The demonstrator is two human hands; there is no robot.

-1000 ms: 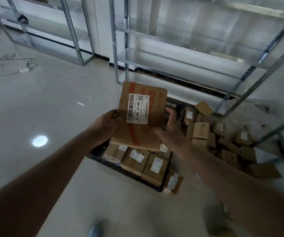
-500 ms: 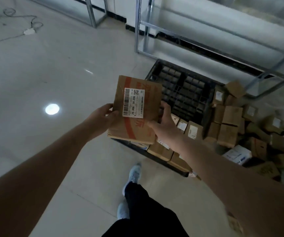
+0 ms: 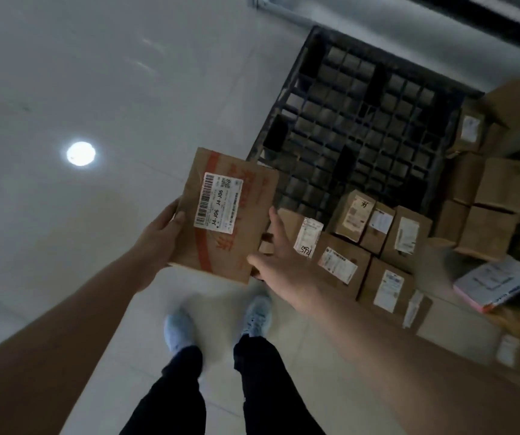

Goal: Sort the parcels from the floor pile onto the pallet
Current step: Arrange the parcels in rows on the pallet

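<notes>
The black plastic grid pallet [image 3: 359, 127] lies on the pale glossy floor [image 3: 64, 73], brown labelled cardboard boxes [image 3: 343, 265] lining its near edge. I hold a flat brown cardboard parcel [image 3: 224, 215] above the floor beside the pallet's near corner. Its white barcode label [image 3: 217, 205] reads "J4-J06"; my left hand [image 3: 155, 240] grips one edge, my right hand [image 3: 280, 262] steadies the other with fingers spread.

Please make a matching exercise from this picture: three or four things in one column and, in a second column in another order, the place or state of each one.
Things:
1. flat parcel
2. black pallet
3. white and pink parcel
4. shoes

Places or states:
A. lies tilted on the pile at the right
B. held up between the left hand and right hand
C. on the tiled floor, below the parcel
D. mostly bare grid, boxes along its near edge

Pairs: 1-B, 2-D, 3-A, 4-C
</notes>
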